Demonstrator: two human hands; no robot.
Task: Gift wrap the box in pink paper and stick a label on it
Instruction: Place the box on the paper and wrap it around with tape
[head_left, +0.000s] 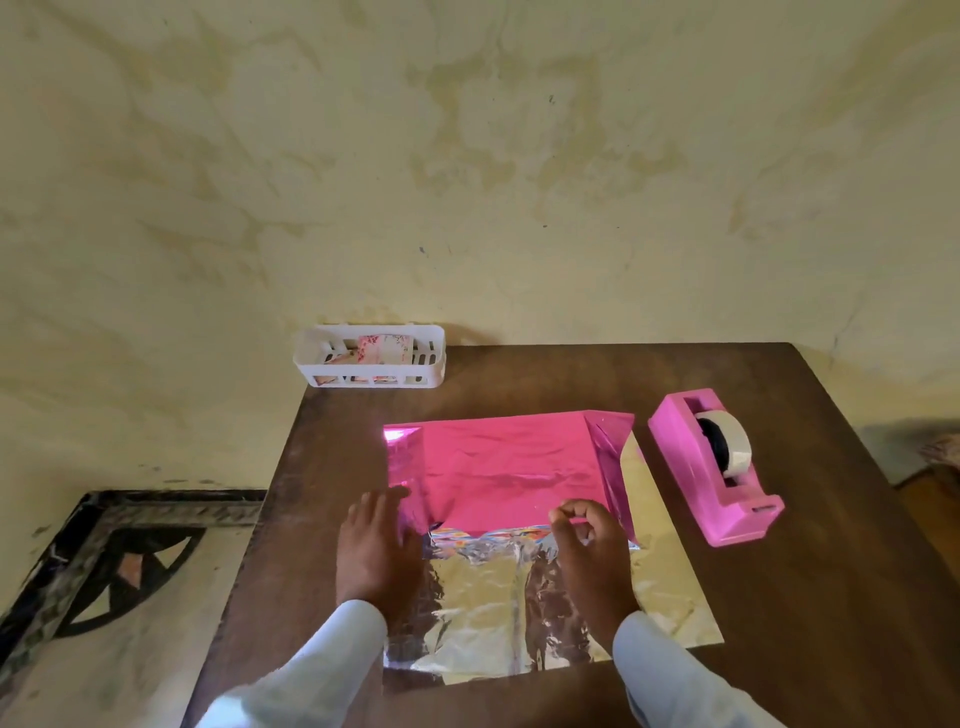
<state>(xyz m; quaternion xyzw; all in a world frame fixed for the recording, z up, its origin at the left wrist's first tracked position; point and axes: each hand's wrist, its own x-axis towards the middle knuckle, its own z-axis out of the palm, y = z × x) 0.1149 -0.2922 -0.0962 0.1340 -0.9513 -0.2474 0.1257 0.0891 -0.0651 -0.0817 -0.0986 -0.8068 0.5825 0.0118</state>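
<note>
Across the middle of the brown table (831, 597), in the head view, the pink paper (498, 467) lies with its far half folded toward the person over the box (483, 533). Only a thin printed strip of the box shows, under the near edge of the pink flap. The sheet's silver underside (483, 613) spreads nearer, between the two sleeves.

The paper looks like thin metallic foil: light, crinkly and slick, likely to keep every crease and to tear if yanked. It seems best taken at its free edges and corners and drawn taut while a flat palm steadies it. The box seems flat and stiff enough to fold against; its weight cannot be told.

The left hand (376, 551) lies flat, fingers straight, on the near left corner of the flap, pressing the paper down beside the box. The right hand (589, 545) pinches the flap's near edge between thumb and forefinger at the near right corner. The box lies between the hands and just beyond them.

At the far left, a white basket (311, 358) holds patterned pieces (384, 348), perhaps labels, well apart from both hands. A pink tape dispenser (714, 467) stands just right of the paper.
</note>
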